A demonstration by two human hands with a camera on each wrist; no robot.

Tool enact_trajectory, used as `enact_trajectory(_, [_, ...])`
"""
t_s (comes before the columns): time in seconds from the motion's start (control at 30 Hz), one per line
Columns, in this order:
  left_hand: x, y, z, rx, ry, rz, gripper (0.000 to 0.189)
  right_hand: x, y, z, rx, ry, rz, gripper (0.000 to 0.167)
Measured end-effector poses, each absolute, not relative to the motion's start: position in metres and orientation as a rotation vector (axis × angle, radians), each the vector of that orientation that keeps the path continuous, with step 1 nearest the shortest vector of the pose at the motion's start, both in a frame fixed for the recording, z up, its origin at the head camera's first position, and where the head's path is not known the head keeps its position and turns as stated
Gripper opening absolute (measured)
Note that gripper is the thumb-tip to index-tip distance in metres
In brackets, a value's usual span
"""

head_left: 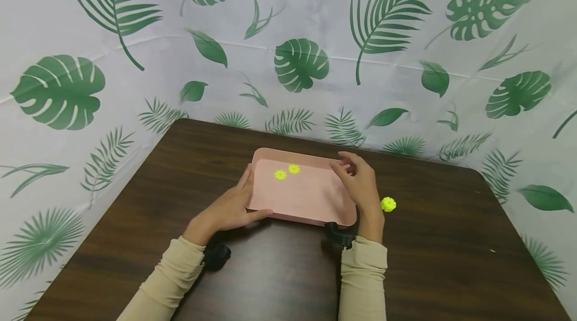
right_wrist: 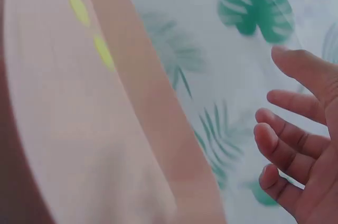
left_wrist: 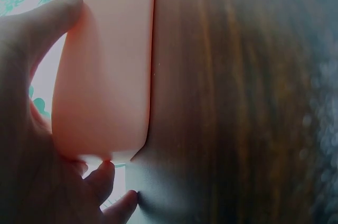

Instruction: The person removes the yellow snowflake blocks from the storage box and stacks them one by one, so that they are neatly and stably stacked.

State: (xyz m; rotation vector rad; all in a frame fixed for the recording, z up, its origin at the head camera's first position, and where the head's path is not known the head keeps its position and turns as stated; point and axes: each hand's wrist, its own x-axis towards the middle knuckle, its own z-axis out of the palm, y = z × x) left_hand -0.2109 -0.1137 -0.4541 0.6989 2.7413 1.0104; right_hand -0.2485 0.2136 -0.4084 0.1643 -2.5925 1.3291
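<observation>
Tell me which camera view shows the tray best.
The head view: it takes in nearly the whole tray from above, with only parts hidden by the left hand and right hand. The left wrist view shows just its outside, close up; the right wrist view, a blurred part of its floor and wall.

left hand (head_left: 232, 207) gripping, right hand (head_left: 360, 183) hovering

the left forearm (head_left: 158, 276) is slanting forward and inward, while the right forearm (head_left: 364, 276) is pointing almost straight ahead. both are wearing beige sleeves. the left thumb (head_left: 261, 215) is reaching rightward, standing well apart from the fingers of that hand. the right hand is leaning leftward, its fingers loosely curling, its thumb (right_wrist: 301, 65) standing apart from the fingertips.
</observation>
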Motion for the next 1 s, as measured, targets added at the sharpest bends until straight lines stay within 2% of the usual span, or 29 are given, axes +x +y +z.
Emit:
enact_trajectory(0.47, [-0.208, -0.108, -0.456, 0.718, 2.725, 1.014, 0.119, -0.269, 0.126, -0.436, 0.320, -2.681, 1.333, 0.036])
enact_trajectory(1.0, [-0.210, -0.116, -0.453, 0.674, 2.759, 0.980, 0.122, -0.278, 0.098, -0.457, 0.259, -2.893, 1.197, 0.033])
